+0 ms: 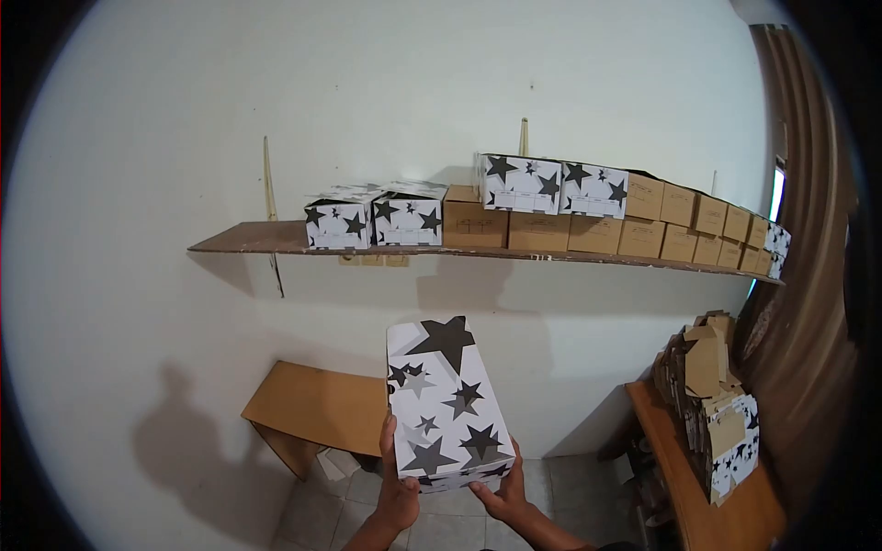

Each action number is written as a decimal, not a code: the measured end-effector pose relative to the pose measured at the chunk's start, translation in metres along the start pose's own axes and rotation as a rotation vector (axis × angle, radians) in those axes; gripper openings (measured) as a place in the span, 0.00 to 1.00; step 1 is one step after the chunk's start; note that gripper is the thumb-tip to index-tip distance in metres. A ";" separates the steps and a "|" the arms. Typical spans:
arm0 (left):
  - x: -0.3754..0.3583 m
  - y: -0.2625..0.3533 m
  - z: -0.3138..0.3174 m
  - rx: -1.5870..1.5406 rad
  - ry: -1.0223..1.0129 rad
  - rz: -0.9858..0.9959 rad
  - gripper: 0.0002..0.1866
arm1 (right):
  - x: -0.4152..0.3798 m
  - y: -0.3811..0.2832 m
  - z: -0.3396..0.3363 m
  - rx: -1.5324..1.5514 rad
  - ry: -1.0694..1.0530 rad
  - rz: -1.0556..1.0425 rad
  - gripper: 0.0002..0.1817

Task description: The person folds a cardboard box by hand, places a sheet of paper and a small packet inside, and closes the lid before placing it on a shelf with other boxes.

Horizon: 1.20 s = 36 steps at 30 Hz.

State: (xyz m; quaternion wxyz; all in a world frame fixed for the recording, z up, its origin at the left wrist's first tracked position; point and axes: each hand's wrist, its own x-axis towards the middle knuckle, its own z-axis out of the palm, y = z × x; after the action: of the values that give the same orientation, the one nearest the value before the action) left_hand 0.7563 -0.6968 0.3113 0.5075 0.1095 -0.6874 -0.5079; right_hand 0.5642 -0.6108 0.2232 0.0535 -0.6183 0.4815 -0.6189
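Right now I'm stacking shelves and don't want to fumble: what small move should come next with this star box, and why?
Probably lift the star-printed box up toward the bare left end of the shelf. The left hand and right hand grip only its near end, and two matching boxes stand just right of that gap.

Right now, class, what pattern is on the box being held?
Black and grey stars on the white box, head view.

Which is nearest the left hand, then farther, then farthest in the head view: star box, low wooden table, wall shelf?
1. Star box, held in the left hand.
2. Low wooden table, just left, below.
3. Wall shelf, high above.
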 end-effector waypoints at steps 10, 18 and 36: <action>0.026 0.010 -0.038 -0.080 -0.011 0.045 0.57 | 0.011 -0.016 0.041 0.016 0.100 0.037 0.56; 0.071 0.025 -0.044 -0.045 0.015 0.158 0.59 | 0.060 -0.023 0.031 -0.003 0.103 -0.050 0.55; 0.170 0.107 -0.016 -0.027 -0.004 0.332 0.52 | 0.195 -0.066 -0.023 0.003 -0.030 -0.171 0.50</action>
State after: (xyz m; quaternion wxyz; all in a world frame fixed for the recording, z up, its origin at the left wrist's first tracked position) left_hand 0.7304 -0.7703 0.4974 0.5847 -0.0135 -0.6900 -0.4265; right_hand 0.5360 -0.6923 0.4113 0.0085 -0.6662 0.4254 -0.6125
